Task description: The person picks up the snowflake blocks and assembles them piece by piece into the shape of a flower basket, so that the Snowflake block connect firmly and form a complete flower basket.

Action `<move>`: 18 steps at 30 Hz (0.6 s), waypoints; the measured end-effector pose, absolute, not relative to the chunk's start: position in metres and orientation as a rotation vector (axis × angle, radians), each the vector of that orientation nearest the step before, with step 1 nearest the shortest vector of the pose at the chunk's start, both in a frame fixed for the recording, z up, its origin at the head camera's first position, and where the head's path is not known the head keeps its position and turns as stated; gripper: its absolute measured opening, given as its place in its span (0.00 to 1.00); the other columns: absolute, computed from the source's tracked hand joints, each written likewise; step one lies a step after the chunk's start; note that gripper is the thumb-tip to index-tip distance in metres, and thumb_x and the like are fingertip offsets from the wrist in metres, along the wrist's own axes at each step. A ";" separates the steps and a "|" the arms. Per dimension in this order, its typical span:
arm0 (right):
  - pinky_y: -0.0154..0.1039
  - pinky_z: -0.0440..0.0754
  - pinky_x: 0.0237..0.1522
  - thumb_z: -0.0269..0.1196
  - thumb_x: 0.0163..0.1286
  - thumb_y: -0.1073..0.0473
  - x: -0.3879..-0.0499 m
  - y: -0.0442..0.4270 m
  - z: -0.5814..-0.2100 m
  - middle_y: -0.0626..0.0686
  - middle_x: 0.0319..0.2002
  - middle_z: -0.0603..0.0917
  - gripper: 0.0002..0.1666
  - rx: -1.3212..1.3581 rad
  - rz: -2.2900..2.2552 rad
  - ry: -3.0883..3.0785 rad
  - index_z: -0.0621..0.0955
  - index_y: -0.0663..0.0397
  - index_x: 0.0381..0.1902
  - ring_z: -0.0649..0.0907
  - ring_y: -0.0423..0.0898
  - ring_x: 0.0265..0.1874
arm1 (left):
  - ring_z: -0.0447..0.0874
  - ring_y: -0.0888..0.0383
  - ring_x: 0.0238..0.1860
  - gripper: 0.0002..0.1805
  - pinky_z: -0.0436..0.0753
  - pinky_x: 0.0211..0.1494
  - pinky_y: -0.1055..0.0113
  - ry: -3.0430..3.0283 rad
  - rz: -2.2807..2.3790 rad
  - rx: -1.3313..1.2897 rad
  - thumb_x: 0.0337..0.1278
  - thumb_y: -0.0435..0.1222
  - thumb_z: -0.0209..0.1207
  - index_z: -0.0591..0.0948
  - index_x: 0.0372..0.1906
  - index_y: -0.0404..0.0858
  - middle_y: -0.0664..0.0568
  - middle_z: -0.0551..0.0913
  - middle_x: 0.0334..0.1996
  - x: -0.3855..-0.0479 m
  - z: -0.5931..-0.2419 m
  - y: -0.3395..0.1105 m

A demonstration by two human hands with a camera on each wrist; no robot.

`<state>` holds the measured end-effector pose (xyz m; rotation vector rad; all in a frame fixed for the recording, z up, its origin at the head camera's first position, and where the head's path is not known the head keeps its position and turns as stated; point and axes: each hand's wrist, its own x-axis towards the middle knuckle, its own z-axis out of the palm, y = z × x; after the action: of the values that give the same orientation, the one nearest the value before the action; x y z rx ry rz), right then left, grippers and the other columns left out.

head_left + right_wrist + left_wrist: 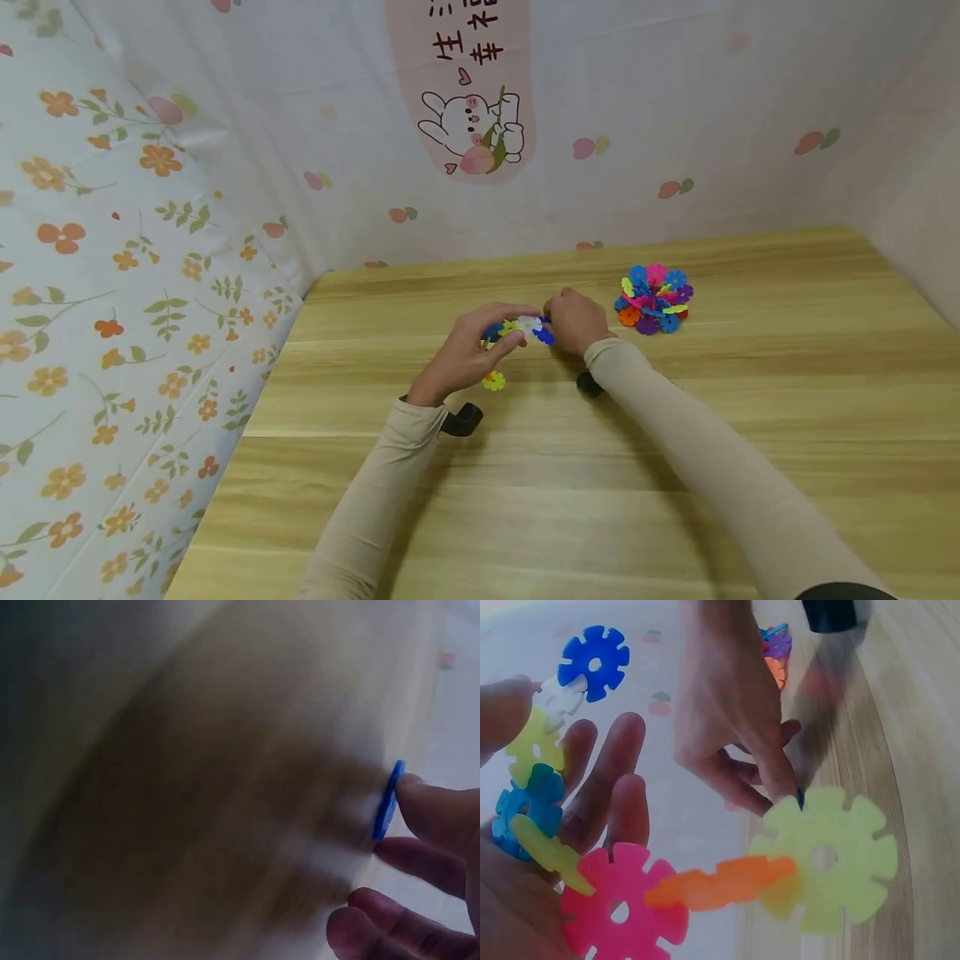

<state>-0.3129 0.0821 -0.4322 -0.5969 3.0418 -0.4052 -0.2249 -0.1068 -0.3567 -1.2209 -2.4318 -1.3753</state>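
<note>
My left hand (474, 343) holds a chain of notched plastic discs, its thumb beside the white disc (561, 701). In the left wrist view, a dark blue disc (594, 664) ends the chain at the top. Below the white disc come yellow and blue discs, then a pink disc (622, 904), an orange disc (720, 883) seen edge-on and a pale yellow disc (825, 859). Close by on the right, my right hand (577, 321) pinches a single blue disc (389, 801) between thumb and finger. That disc is apart from the dark blue end disc.
A round cluster of many-coloured joined discs (654, 300) stands on the wooden table (787, 375), right of my right hand. Black wrist-camera parts (462, 420) stick out below the wrists. Printed cloth (637, 108) hangs behind the table and at its left.
</note>
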 end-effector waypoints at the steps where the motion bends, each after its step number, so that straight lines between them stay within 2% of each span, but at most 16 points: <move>1: 0.51 0.81 0.36 0.65 0.62 0.58 -0.313 0.081 -0.434 0.59 0.38 0.80 0.11 -0.598 -0.394 3.046 0.85 0.56 0.41 0.80 0.54 0.38 | 0.79 0.52 0.46 0.17 0.71 0.58 0.58 -2.434 -1.377 -1.211 0.62 0.28 0.54 0.75 0.55 0.30 0.43 0.78 0.51 -0.224 -0.356 -0.107; 3: 0.50 0.81 0.35 0.66 0.59 0.62 -0.314 0.079 -0.434 0.58 0.36 0.80 0.09 -0.595 -0.427 3.039 0.85 0.57 0.38 0.80 0.53 0.36 | 0.77 0.51 0.49 0.16 0.71 0.57 0.55 -2.441 -1.394 -1.182 0.61 0.28 0.56 0.76 0.54 0.31 0.44 0.78 0.51 -0.224 -0.357 -0.108; 9: 0.42 0.75 0.30 0.63 0.53 0.70 -0.312 0.081 -0.427 0.54 0.26 0.76 0.06 -0.578 -0.647 2.855 0.77 0.61 0.29 0.75 0.50 0.26 | 0.81 0.52 0.44 0.16 0.72 0.54 0.49 -2.458 -1.460 -1.132 0.58 0.26 0.58 0.78 0.52 0.34 0.45 0.80 0.48 -0.229 -0.369 -0.113; 13: 0.41 0.73 0.30 0.64 0.54 0.71 -0.300 0.093 -0.427 0.52 0.25 0.76 0.07 -0.683 -0.842 2.778 0.76 0.60 0.28 0.73 0.49 0.25 | 0.77 0.56 0.51 0.15 0.72 0.55 0.55 -2.448 -1.423 -1.137 0.58 0.31 0.59 0.80 0.51 0.41 0.54 0.80 0.49 -0.239 -0.383 -0.116; 18: 0.39 0.78 0.30 0.64 0.60 0.67 -0.275 0.108 -0.431 0.52 0.28 0.81 0.03 -0.690 -1.191 2.619 0.81 0.57 0.34 0.80 0.46 0.26 | 0.75 0.64 0.52 0.15 0.72 0.56 0.62 -2.429 -1.422 -1.156 0.59 0.33 0.59 0.80 0.51 0.47 0.62 0.79 0.49 -0.245 -0.390 -0.118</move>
<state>-0.2748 0.1077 -0.4307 -0.6895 2.6185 -1.1911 -0.2445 -0.1179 -0.3902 -1.1563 -2.4289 -1.4224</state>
